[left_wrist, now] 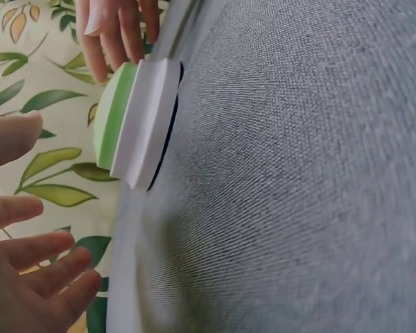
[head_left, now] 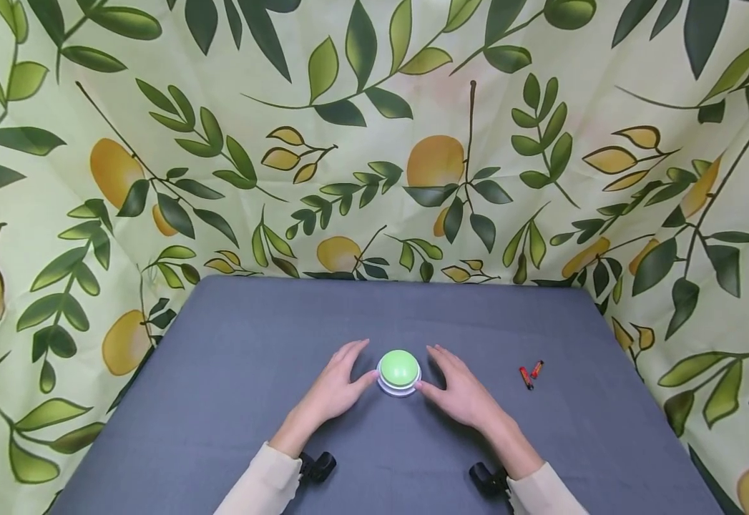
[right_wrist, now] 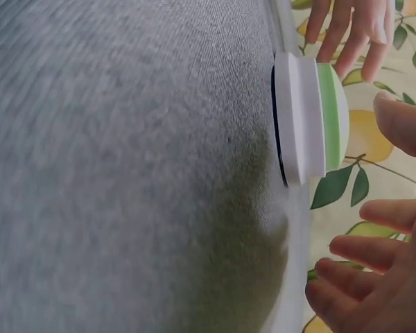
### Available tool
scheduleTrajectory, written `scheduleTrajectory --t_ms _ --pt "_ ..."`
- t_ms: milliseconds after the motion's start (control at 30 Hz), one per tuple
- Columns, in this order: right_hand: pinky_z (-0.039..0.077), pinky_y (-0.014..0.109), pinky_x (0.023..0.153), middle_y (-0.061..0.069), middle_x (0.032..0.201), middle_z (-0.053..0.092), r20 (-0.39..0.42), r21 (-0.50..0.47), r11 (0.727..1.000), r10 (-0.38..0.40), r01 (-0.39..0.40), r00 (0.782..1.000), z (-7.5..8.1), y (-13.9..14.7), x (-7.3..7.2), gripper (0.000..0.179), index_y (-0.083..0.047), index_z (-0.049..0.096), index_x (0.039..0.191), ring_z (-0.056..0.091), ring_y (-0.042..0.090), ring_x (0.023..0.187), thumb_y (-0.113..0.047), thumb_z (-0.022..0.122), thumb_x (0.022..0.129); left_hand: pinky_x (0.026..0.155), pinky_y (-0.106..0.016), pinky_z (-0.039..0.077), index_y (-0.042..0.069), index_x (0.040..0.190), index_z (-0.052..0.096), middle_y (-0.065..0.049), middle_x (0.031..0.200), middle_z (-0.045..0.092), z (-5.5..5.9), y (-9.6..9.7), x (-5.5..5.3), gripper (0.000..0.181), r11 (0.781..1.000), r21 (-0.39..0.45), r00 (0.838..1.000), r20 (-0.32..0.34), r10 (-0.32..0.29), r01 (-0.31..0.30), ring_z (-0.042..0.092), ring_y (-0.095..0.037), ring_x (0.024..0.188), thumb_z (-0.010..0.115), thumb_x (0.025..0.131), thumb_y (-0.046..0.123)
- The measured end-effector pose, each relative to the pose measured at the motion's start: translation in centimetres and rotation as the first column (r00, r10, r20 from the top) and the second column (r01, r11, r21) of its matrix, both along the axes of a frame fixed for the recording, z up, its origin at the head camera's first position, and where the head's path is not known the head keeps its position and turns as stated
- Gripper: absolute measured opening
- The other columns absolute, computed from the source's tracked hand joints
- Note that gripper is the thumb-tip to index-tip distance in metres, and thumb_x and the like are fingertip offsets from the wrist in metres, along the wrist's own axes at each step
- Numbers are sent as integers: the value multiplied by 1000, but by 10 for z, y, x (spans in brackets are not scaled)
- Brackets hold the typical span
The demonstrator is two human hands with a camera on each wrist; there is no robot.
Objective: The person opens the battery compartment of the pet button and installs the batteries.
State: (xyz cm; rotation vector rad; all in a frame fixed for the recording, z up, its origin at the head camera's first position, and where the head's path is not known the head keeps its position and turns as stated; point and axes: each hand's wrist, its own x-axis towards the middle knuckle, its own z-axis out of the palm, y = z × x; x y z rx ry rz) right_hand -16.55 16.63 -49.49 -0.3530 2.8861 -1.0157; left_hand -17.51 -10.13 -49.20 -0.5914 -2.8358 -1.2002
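Observation:
A round push button (head_left: 399,368) with a green dome and a white base sits on the grey-blue tabletop, between both hands. In the left wrist view, the button's white base (left_wrist: 145,125) appears side-on with a dark underside. My left hand (head_left: 338,384) is just left of it, fingers spread and relaxed, thumb close to the rim. On the other side is my right hand (head_left: 459,392), likewise with loose, extended fingers and its thumb near the base. Neither hand grips anything. Whether the thumbs touch the base cannot be told from the head view.
Two small red-and-black batteries (head_left: 526,378) lie on the table (head_left: 374,307) to the right of the right hand. Leaf-and-fruit patterned cloth (head_left: 361,179) hangs behind and along the sides of the table. Each wrist carries a black camera (head_left: 318,467).

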Motion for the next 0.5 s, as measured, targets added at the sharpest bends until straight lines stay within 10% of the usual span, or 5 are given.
scheduleTrajectory --t_ms 500 --pt "50 47 104 16 137 61 -55 -194 981 18 -28 998 -10 -13 -10 66 -1 58 140 59 32 124 -25 84 84 105 -49 49 0 147 49 -20 141 54 -9 12 -12 65 984 167 990 111 -86 67 55 -36 127 75 93 26"
